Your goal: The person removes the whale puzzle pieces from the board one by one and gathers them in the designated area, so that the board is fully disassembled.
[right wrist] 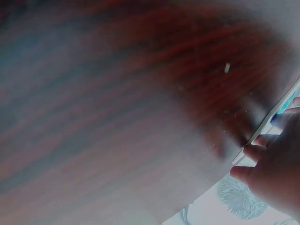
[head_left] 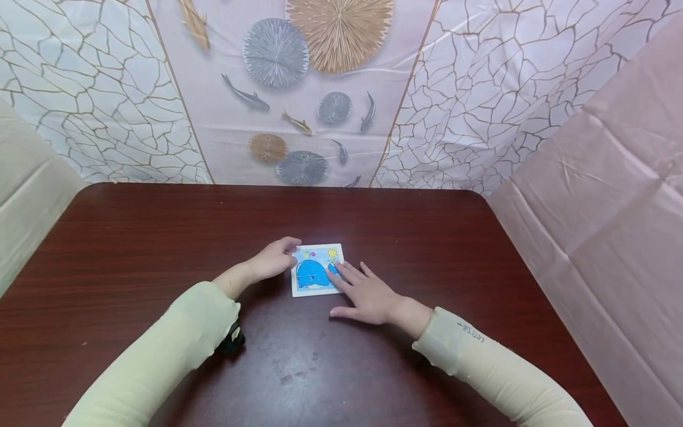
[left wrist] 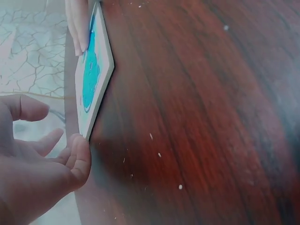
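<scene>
A square board with a white border [head_left: 312,276] lies flat on the table, showing a cartoon blue whale and a yellow sun, perhaps a jigsaw puzzle. At its left side is my left hand [head_left: 271,259], with fingertips against the edge near the upper corner. In the left wrist view, that hand [left wrist: 51,159] touches the board's corner [left wrist: 86,124] while the thumb stands apart. My right hand [head_left: 368,295] is spread, its fingers lying over the board's right side and covering part of the whale's tail. The right wrist view shows the right hand [right wrist: 274,161] at the board's edge [right wrist: 267,119].
The dark red-brown wooden table [head_left: 416,237] has small pale specks and a worn patch near the front. A patterned curtain [head_left: 299,118] hangs behind it, with pale fabric [head_left: 603,196] along the right side. A dark object [head_left: 233,340] sits at my left cuff.
</scene>
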### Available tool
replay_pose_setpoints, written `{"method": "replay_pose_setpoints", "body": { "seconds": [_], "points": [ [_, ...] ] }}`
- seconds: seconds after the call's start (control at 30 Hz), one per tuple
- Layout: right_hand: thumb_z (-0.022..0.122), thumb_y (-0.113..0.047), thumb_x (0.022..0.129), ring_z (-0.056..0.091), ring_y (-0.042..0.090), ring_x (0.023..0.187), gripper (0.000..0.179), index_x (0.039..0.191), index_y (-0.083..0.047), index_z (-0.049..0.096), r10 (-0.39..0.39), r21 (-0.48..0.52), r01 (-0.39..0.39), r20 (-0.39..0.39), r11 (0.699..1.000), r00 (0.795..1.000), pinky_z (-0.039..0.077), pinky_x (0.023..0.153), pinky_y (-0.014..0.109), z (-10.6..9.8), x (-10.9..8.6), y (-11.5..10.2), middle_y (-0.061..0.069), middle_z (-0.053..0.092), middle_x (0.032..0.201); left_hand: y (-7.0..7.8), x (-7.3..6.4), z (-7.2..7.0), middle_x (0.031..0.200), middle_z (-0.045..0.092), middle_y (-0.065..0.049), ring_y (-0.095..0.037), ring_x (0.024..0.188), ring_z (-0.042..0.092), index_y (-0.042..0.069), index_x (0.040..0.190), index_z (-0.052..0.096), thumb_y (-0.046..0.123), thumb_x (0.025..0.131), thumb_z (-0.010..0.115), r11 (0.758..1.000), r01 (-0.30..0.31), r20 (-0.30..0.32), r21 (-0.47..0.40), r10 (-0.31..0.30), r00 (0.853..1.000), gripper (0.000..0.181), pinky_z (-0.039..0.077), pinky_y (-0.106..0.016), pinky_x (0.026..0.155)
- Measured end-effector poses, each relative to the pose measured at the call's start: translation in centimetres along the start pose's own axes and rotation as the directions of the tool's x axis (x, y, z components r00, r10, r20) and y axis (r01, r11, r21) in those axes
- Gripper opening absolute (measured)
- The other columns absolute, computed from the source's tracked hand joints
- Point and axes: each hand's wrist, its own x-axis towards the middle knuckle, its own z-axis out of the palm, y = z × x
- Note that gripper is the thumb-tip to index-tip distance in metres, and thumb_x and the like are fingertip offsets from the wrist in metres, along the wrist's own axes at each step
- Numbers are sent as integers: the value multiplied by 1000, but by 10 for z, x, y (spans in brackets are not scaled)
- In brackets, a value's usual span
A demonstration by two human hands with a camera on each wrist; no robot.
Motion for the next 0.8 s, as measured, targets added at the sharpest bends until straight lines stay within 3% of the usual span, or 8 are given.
{"method": "replay_pose_setpoints", "body": {
  "seconds": [0.13, 0.43, 0.63, 0.8],
  "points": [
    [41, -66, 88, 12, 23, 146, 83, 151, -21, 13, -5, 1, 5, -4, 1000, 1000, 12, 116, 55, 0, -1, 0, 6, 12, 158, 3, 2, 0, 139, 44, -23, -34, 123, 45, -2, 140, 34, 12, 89, 46, 997, 32, 26, -64, -30, 999, 54, 38, -48, 106],
    [41, -66, 88, 12, 24, 146, 82, 151, -21, 14, -11, -4, 11, 2, 1000, 1000, 12, 116, 55, 0, 0, 0, 6, 12, 158, 3, 0, -11, 136, 40, -22, -29, 108, 48, -5, 140, 31, 13, 87, 43, 990, 138, 147, -31, -132, 980, 58, 48, -40, 95],
    [41, -66, 88, 12, 23, 146, 82, 151, -22, 13, -10, -6, 10, 1, 1000, 1000, 12, 117, 55, 0, 1, 1, 5, 11, 158, -1, -2, -10, 132, 40, -20, -27, 104, 47, -5, 141, 30, 12, 84, 45, 993, 120, 178, 6, -120, 977, 61, 47, -28, 78],
    [41, -66, 88, 12, 23, 146, 82, 151, -21, 14, -19, -8, 19, -10, 1000, 1000, 12, 116, 55, 0, 1, 2, 6, 12, 158, -1, -5, -12, 132, 41, -20, -26, 103, 47, -5, 139, 35, 12, 84, 47, 994, 98, 204, 40, -104, 973, 59, 45, -28, 75]
  ]
}}
